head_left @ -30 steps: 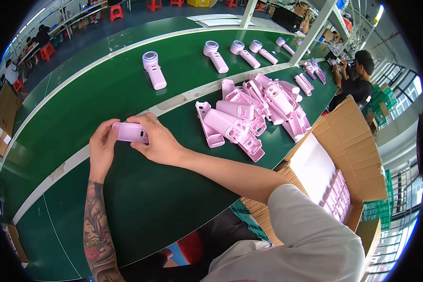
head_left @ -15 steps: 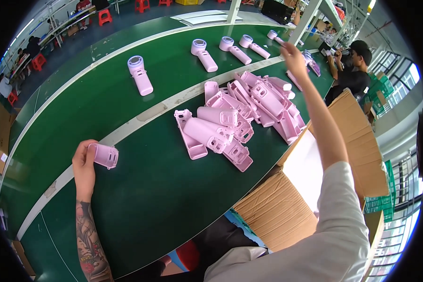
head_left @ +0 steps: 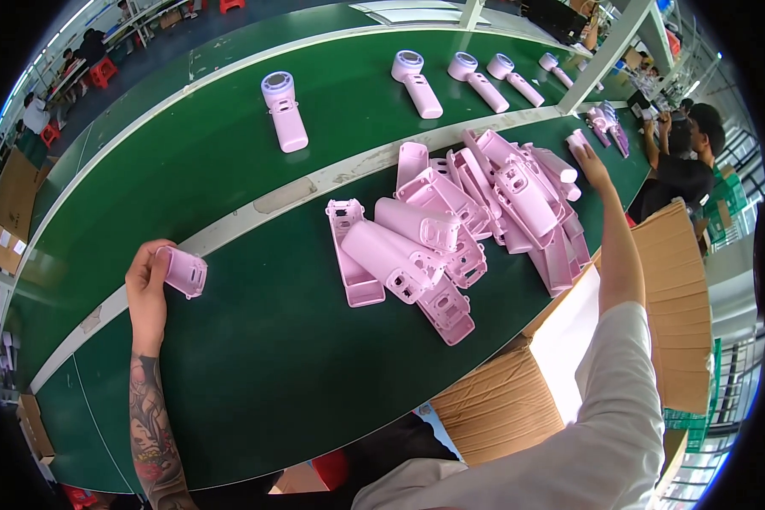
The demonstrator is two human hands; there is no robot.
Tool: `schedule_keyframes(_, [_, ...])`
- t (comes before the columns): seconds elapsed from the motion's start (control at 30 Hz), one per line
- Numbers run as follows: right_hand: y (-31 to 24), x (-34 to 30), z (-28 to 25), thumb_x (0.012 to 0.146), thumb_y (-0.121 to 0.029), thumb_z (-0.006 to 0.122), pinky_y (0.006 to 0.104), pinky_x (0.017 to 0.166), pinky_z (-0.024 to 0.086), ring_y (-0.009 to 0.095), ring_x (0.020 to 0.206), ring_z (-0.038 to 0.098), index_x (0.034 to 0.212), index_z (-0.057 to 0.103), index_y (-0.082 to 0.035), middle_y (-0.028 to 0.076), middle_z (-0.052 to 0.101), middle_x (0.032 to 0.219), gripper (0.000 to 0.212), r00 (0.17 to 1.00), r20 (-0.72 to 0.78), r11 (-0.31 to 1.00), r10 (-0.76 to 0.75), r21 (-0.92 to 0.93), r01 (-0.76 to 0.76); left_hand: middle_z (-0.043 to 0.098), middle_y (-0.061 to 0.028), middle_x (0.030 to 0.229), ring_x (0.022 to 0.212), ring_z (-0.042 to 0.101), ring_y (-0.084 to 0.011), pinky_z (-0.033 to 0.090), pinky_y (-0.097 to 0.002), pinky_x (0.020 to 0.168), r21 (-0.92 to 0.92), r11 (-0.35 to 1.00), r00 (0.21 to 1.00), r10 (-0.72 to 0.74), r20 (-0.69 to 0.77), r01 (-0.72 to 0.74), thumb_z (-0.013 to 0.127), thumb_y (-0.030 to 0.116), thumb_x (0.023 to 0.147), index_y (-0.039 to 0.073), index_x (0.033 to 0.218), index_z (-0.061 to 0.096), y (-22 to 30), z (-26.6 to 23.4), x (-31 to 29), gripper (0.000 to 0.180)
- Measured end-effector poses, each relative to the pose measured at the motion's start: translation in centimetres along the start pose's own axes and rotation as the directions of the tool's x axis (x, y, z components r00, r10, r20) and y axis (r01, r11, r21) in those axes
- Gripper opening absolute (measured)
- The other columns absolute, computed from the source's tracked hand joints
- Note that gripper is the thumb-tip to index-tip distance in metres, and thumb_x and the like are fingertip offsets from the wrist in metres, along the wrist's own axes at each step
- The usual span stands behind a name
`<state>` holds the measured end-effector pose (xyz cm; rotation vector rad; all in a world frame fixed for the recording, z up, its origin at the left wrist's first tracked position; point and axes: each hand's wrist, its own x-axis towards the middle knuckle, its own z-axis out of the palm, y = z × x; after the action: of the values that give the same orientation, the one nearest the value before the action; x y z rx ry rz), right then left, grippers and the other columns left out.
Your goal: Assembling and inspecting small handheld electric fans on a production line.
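Observation:
My left hand [head_left: 149, 276], at the left of the green bench, grips a pink plastic casing half [head_left: 185, 272] with cut-outs at its end. My right hand [head_left: 595, 167] reaches far to the right, fingers round a slim pink plastic piece [head_left: 578, 140] lying at the bench's far right. Between the hands is a heap of pink casing halves [head_left: 518, 195], some turned hollow side up. One casing half [head_left: 391, 259] lies at the heap's near left. Beyond a pale divider strip stands a row of pink handheld fans, the closest one [head_left: 285, 115] lying alone.
An open cardboard box [head_left: 501, 382] adjoins the bench's near right edge. A white post [head_left: 608, 59] rises at the far right. Purple-and-pink parts [head_left: 605, 127] lie beside a seated co-worker [head_left: 693, 161]. Red stools [head_left: 102, 72] stand across the aisle.
My right hand has come down from above the far side of the bench onto the slim pink piece. The left hand keeps its casing half. The whole view has shifted slightly.

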<state>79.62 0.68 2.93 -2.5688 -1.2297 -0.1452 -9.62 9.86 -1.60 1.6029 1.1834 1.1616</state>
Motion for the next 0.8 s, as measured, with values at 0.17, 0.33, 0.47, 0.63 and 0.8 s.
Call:
schedule_keyframes(0.17, [-5.4,-5.9,-0.8,0.098,-0.044,0.051,0.0414,0.108,0.04,0.037,0.128,0.053,0.144,0.048,-0.007,0.023,0.054,0.138,0.059,0.964,0.014,0.963,-0.265,-0.045,0.265,0.063,0.0,0.087,0.08,0.055,-0.0063,0.042,-0.0215,0.074,0.007,1.0,1.0,0.025,0.012,-0.025,0.052,0.015,0.103,0.001,0.104,0.064,0.3,0.2,0.1,0.019])
schedule_keyframes(0.33, [-6.7,-9.8,-3.5,0.094,-0.031,0.059,0.0424,0.1,0.047,0.038,0.119,0.058,0.141,0.048,-0.005,0.022,0.059,0.13,0.055,0.938,0.07,0.938,-0.339,-0.053,0.343,0.063,0.0,0.089,0.081,0.056,-0.007,0.042,-0.022,0.076,0.01,0.998,0.997,0.061,0.039,-0.061,0.051,0.017,0.103,0.001,0.106,0.063,-0.4,0.3,0.4,0.021])
schedule_keyframes(0.47, [-9.4,-12.9,-3.8,0.091,-0.03,0.061,0.046,0.097,0.049,0.04,0.117,0.059,0.14,0.046,-0.005,0.023,0.059,0.13,0.056,0.969,-0.086,0.942,-0.231,-0.268,0.201,0.064,-0.0016,0.089,0.083,0.057,-0.0088,0.044,-0.0233,0.077,0.017,0.993,0.993,0.115,0.032,-0.116,0.052,0.015,0.102,0.001,0.106,0.063,-0.7,-0.1,0.4,0.019])
schedule_keyframes(0.63, [-9.3,-14.3,-5.8,0.089,-0.028,0.063,0.0498,0.09,0.051,0.041,0.108,0.063,0.138,0.046,-0.006,0.024,0.063,0.122,0.057,0.98,-0.172,0.96,-0.102,-0.273,0.052,0.066,-0.0045,0.09,0.084,0.06,-0.0112,0.047,-0.0255,0.078,0.004,0.983,0.983,0.185,0.015,-0.185,0.053,0.013,0.101,0.0,0.106,0.063,-1.8,0.5,0.8,0.017])
schedule_keyframes(0.8, [-18.3,-17.1,-11.3,0.089,-0.029,0.066,0.0496,0.08,0.054,0.042,0.093,0.068,0.138,0.045,-0.007,0.023,0.07,0.104,0.058,0.971,-0.24,0.968,0.001,0.244,0.059,0.065,-0.0029,0.093,0.088,0.059,-0.0096,0.045,-0.0242,0.081,0.028,0.989,0.989,0.143,0.04,-0.144,0.054,0.015,0.101,0.0,0.108,0.062,-2.2,0.1,0.9,0.018])
